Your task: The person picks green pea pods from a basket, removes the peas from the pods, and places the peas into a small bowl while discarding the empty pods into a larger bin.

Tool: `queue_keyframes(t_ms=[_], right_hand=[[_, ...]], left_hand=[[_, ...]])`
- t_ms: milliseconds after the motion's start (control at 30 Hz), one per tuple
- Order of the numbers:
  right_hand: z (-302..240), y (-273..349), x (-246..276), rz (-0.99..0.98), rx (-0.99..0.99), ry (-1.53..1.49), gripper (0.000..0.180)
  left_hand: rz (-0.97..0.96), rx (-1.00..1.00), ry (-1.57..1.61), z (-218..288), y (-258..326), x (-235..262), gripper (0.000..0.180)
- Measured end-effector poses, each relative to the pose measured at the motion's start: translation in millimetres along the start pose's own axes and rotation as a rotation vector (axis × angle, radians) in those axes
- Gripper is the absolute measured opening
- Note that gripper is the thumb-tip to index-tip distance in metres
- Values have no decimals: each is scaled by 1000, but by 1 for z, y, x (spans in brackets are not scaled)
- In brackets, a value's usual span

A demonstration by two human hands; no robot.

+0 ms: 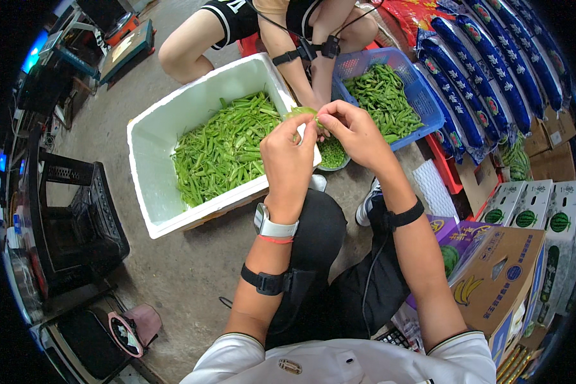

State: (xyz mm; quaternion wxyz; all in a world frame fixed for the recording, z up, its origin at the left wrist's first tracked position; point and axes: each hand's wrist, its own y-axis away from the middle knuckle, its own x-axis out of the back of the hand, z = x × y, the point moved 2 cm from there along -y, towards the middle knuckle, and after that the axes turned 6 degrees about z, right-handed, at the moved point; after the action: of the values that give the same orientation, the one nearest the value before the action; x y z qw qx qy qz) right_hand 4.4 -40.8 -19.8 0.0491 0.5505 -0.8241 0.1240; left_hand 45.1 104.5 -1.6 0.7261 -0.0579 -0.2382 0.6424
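Note:
My left hand (288,157) and my right hand (360,137) meet over the bowl, fingers closed in a pinch on a green pea pod (300,111). Below them a small bowl holds shelled green peas (332,152); my hands partly cover it. To the left stands a large white foam box (152,185) with a heap of green pods (221,144) in it. A blue plastic basket (432,110) of plump pea pods (381,102) sits to the right. Another person's hands (317,96) are at the far side of the bowl, largely hidden behind mine.
Across from me sits a person in black shorts (226,20). Blue-and-white sacks (470,83) are stacked at the right, above white watermelon-print boxes (531,203) and a brown carton (498,281). On the left are a black plastic crate (86,217) and a pink bin (144,323).

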Motion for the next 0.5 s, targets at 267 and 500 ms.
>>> queue_keyframes(t_ms=[267, 500], right_hand=[[-27, 3, -4, 114, 196, 226, 15], [-22, 2, -7, 81, 123, 166, 15]], left_hand=[[-25, 57, -14, -6, 0, -4, 18], [-53, 343, 171, -1, 3, -3, 18]])
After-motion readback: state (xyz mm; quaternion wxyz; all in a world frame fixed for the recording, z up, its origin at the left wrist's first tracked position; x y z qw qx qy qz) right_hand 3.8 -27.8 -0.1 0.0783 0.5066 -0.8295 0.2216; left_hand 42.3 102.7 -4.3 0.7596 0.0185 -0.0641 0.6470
